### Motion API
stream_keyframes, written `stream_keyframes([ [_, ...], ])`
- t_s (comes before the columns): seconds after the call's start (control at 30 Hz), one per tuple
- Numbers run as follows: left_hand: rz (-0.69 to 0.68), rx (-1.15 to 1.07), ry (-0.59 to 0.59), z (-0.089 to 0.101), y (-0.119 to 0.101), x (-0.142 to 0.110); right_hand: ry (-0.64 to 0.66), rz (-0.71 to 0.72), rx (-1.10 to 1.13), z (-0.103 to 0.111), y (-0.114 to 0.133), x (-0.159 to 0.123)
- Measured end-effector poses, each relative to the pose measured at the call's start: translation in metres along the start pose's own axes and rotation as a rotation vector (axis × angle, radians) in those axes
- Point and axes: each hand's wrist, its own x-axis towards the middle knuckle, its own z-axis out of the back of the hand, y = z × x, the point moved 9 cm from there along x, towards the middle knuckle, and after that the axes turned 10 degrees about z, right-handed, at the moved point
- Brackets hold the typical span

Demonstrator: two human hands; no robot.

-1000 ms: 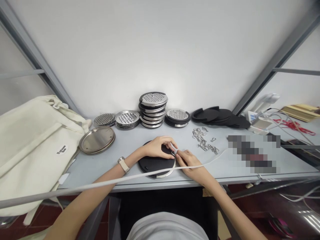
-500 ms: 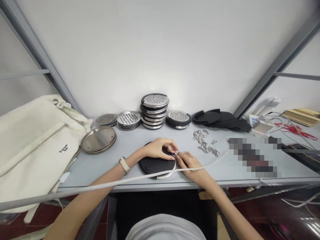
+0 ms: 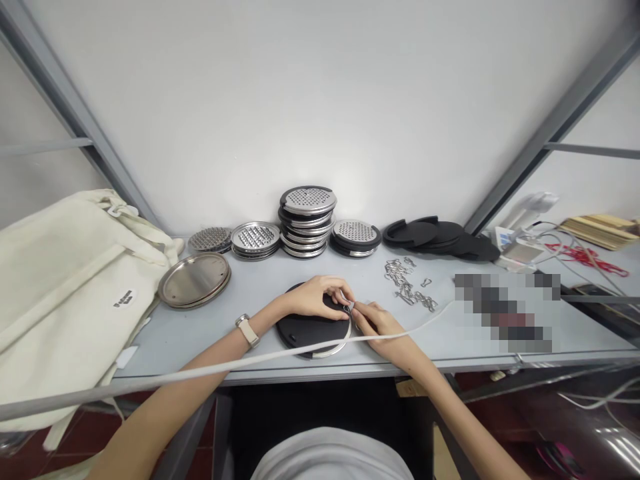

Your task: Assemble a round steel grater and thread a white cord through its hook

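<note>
A round black disc (image 3: 313,327) with a metal plate under it lies flat near the table's front edge. My left hand (image 3: 320,298) rests over it, thumb and fingers pinched around a small metal spring clip (image 3: 347,309) at the disc's right rim. From the right, my right hand (image 3: 379,327) meets it, thumb and forefinger closed at the same clip. My fingertips partly hide the clip. More loose clips (image 3: 405,283) lie in a pile to the right of the hands.
Grater plates (image 3: 256,237) and a tall stack of black-rimmed graters (image 3: 307,200) stand along the wall. Black covers (image 3: 425,232) are at the right, plain metal discs (image 3: 194,279) at the left. A cream bag (image 3: 75,287) covers the left end. A white cable (image 3: 280,353) crosses in front.
Both hands stay at the disc's right rim, with only slight finger movement around the clip. The view shifts a little; the disc and the stacks stay in place.
</note>
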Motion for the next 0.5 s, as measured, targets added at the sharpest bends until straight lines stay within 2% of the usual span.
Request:
stream_keyframes([
  [0.13,-0.007,0.042,-0.030,0.0017,-0.0009,0.0002,-0.019,0.011,-0.016,0.0008,0.0018,0.0002],
  [0.5,0.020,-0.022,0.006,-0.0003,0.0021,-0.0005,-0.010,0.018,-0.019,0.0008,0.0030,-0.0001],
])
